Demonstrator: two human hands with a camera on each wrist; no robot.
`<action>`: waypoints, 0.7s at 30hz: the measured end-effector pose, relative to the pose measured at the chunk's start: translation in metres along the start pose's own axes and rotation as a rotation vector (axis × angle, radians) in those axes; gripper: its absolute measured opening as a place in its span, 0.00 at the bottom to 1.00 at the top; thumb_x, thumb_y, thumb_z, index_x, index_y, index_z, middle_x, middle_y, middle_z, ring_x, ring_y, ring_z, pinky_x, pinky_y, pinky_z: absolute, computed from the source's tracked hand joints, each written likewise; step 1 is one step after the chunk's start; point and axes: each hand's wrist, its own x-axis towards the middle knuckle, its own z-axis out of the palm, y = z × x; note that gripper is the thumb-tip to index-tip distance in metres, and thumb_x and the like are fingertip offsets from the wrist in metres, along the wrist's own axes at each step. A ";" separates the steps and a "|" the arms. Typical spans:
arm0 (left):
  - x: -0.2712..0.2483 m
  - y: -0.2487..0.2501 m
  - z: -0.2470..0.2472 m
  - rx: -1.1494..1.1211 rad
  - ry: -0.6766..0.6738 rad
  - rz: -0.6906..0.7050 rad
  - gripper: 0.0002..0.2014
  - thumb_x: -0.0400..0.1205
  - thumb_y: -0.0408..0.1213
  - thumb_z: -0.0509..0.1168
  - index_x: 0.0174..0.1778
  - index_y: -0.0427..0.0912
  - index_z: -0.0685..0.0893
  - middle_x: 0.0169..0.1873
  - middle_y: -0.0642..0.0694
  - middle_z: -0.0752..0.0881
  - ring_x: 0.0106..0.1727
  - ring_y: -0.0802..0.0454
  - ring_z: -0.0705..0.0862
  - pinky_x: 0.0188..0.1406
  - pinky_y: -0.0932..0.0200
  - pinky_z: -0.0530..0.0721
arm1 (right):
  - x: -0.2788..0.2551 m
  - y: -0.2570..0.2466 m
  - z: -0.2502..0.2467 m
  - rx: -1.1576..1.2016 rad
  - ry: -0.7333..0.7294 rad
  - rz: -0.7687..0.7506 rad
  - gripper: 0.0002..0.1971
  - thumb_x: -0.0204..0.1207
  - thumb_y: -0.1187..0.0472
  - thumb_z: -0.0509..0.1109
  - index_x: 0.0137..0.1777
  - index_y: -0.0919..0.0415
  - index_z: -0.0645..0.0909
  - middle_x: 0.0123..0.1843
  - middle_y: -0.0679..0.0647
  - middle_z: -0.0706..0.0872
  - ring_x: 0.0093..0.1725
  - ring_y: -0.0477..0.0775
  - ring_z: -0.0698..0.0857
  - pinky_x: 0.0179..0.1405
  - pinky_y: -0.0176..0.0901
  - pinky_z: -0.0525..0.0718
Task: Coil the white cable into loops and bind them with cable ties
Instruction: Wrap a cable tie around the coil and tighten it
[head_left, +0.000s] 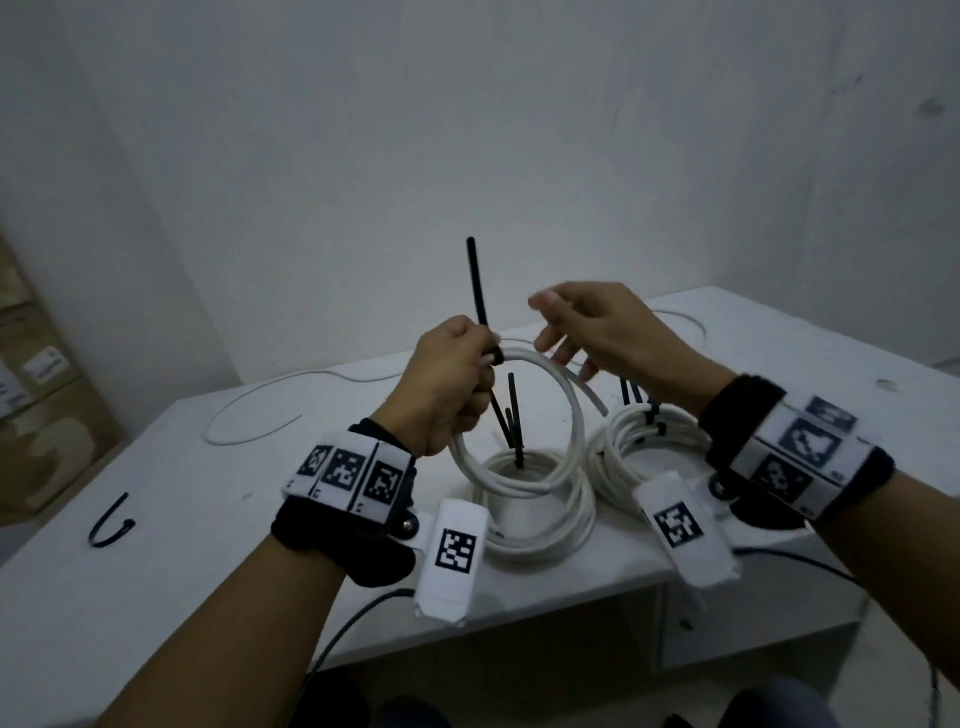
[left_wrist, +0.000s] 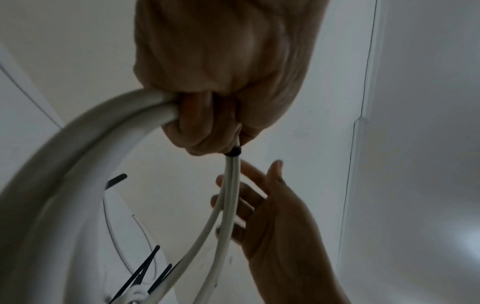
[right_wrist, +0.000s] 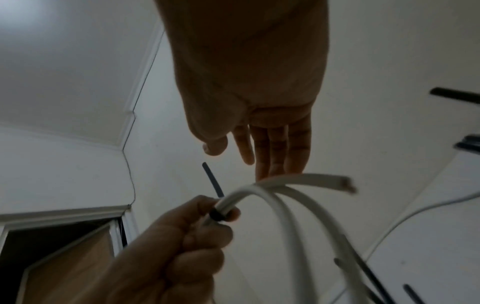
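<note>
My left hand grips a coil of white cable held upright above the table, fingers curled round the loops. A black cable tie is cinched round the loops just beside my fist, with its tail sticking straight up; its band shows next to my thumb. My right hand hovers open a little to the right of the tie, fingers spread, holding nothing. The cable's cut end pokes out below those fingers.
Two bound white coils lie on the white table: one under the held coil, one to its right, both with black tie tails standing up. A loose black tie lies at left. Thin white wire trails behind. Cardboard boxes stand far left.
</note>
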 end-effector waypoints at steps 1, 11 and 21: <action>0.002 0.000 -0.003 -0.024 0.018 -0.008 0.14 0.85 0.34 0.57 0.32 0.46 0.67 0.16 0.51 0.64 0.15 0.57 0.56 0.17 0.72 0.54 | -0.006 0.005 0.001 -0.075 -0.005 -0.006 0.13 0.82 0.51 0.62 0.57 0.58 0.83 0.38 0.50 0.88 0.32 0.46 0.87 0.25 0.38 0.83; 0.010 -0.002 -0.014 -0.200 0.103 -0.107 0.09 0.83 0.36 0.57 0.37 0.45 0.70 0.17 0.52 0.64 0.14 0.58 0.56 0.13 0.71 0.52 | -0.029 0.020 0.017 0.031 -0.038 0.114 0.14 0.84 0.60 0.61 0.58 0.66 0.85 0.51 0.61 0.89 0.44 0.56 0.90 0.52 0.57 0.87; 0.008 -0.011 -0.017 -0.203 0.086 -0.063 0.08 0.84 0.36 0.60 0.41 0.38 0.79 0.26 0.44 0.79 0.23 0.51 0.78 0.20 0.62 0.77 | -0.029 0.022 0.037 -0.013 0.179 0.063 0.15 0.84 0.63 0.61 0.66 0.63 0.82 0.38 0.53 0.83 0.35 0.49 0.79 0.42 0.45 0.82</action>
